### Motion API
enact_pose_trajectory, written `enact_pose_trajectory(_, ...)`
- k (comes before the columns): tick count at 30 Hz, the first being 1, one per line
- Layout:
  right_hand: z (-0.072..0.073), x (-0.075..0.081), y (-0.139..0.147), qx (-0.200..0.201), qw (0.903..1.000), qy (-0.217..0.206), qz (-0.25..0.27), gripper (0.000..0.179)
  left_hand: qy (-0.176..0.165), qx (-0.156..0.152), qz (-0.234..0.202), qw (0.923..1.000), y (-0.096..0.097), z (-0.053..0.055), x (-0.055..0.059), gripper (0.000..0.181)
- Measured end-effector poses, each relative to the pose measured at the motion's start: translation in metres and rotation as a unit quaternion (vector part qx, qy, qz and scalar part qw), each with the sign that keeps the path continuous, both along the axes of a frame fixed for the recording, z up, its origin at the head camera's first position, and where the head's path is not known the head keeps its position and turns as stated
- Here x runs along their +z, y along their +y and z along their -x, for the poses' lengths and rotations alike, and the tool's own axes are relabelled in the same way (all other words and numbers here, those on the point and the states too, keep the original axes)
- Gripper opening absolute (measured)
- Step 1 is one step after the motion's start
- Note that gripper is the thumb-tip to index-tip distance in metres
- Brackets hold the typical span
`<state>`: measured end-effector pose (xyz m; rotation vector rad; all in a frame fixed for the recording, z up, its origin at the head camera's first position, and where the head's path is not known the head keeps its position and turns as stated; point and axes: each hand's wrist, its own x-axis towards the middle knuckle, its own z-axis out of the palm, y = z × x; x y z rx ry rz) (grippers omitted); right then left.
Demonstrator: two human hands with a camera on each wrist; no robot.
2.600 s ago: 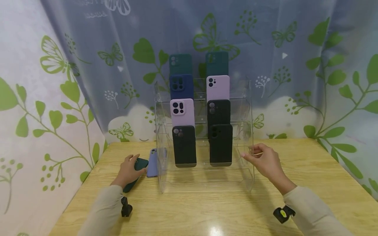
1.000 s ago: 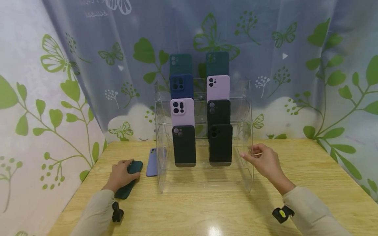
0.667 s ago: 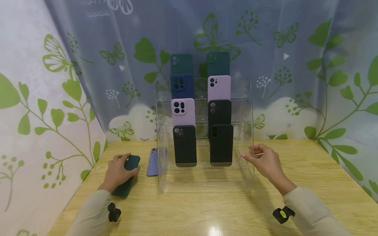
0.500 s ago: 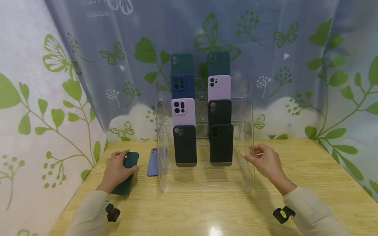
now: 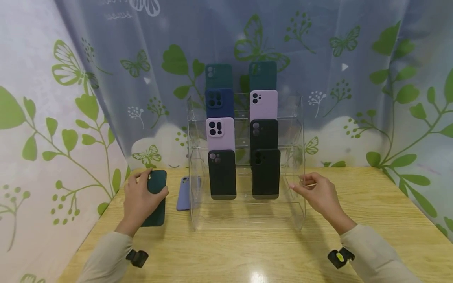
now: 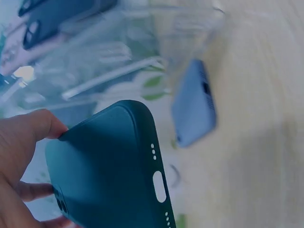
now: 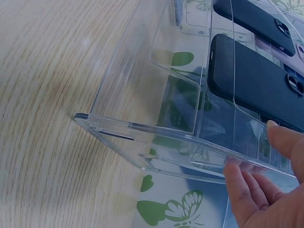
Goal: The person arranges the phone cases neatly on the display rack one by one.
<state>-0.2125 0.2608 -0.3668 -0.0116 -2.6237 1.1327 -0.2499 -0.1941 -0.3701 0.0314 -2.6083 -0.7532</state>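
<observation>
My left hand (image 5: 139, 198) grips a dark green phone case (image 5: 158, 204) by its long edges, thumb on one side and fingers on the other. In the left wrist view the case (image 6: 109, 166) has its bottom end, with a port cutout, toward the camera. A clear acrylic display stand (image 5: 244, 220) stands in the middle of the table. My right hand (image 5: 318, 192) pinches the stand's right side panel; the right wrist view has the thumb and fingers on either side of that panel (image 7: 190, 147). A lavender-blue phone case (image 5: 183, 194) lies flat beside the stand's left side.
Phone cases lean in two columns on the stand's tiers: green ones (image 5: 218, 75) on top, then a navy one (image 5: 220, 108), lilac ones (image 5: 263, 104) and black ones (image 5: 222, 177). A patterned curtain (image 5: 318, 78) hangs behind the wooden table (image 5: 226, 251).
My left hand has drawn the green case left, away from the lavender-blue one, and then turned it more upright and raised it. My right hand has stayed at the stand.
</observation>
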Motion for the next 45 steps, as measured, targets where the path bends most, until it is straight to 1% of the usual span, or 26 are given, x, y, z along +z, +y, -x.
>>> enact_pose_trajectory(3, 0.0, 0.0, 0.0, -0.001, 1.0, 0.0, -0.001, 0.057, 0.035, -0.013, 0.001, 0.9993, 0.008, -0.008, 0.012, 0.071)
enact_pose_trajectory(7, -0.001, 0.0, 0.0, -0.003, 1.0, 0.001, 0.0, 0.057, 0.07, -0.03, 0.005, 0.997, 0.02, -0.017, 0.028, 0.072)
enact_pose_trajectory(12, -0.001, 0.0, 0.0, -0.002, 1.0, -0.002, 0.003, 0.059, 0.112, -0.056, 0.009, 0.992, 0.037, -0.028, 0.044, 0.073)
enact_pose_trajectory(16, -0.002, 0.0, -0.001, -0.002, 1.0, -0.002, 0.003, 0.058, 0.141, -0.073, 0.009, 0.9873, 0.051, -0.035, 0.053, 0.073)
enact_pose_trajectory(18, -0.002, 0.0, -0.001, -0.002, 1.0, -0.001, 0.002, 0.058, 0.147, -0.08, 0.009, 0.9858, 0.058, -0.036, 0.056, 0.073)
enact_pose_trajectory(21, -0.003, 0.001, -0.001, -0.001, 1.0, 0.0, 0.0, 0.057, 0.147, -0.09, 0.005, 0.985, 0.067, -0.039, 0.058, 0.072)
enact_pose_trajectory(24, -0.003, 0.001, -0.001, -0.001, 1.0, 0.002, -0.001, 0.056, 0.145, -0.099, -0.003, 0.9846, 0.078, -0.04, 0.058, 0.072)
enact_pose_trajectory(27, -0.003, 0.002, -0.002, 0.0, 1.0, 0.003, -0.001, 0.054, 0.144, -0.101, -0.006, 0.9844, 0.089, -0.041, 0.057, 0.072)
enact_pose_trajectory(33, -0.002, 0.002, -0.001, -0.002, 1.0, 0.001, -0.002, 0.054, 0.148, -0.09, 0.0, 0.9849, 0.116, -0.042, 0.051, 0.073)
enact_pose_trajectory(36, -0.001, 0.002, -0.001, -0.003, 1.0, -0.002, -0.002, 0.055, 0.161, -0.086, 0.009, 0.9832, 0.13, -0.04, 0.044, 0.074)
enact_pose_trajectory(40, -0.001, 0.001, -0.001, -0.001, 1.0, -0.006, 0.0, 0.057, 0.185, -0.08, 0.022, 0.9792, 0.146, -0.035, 0.031, 0.074)
enact_pose_trajectory(45, -0.002, 0.001, -0.001, 0.0, 1.0, -0.006, 0.003, 0.058, 0.202, -0.057, 0.058, 0.9761, 0.159, -0.028, 0.014, 0.074)
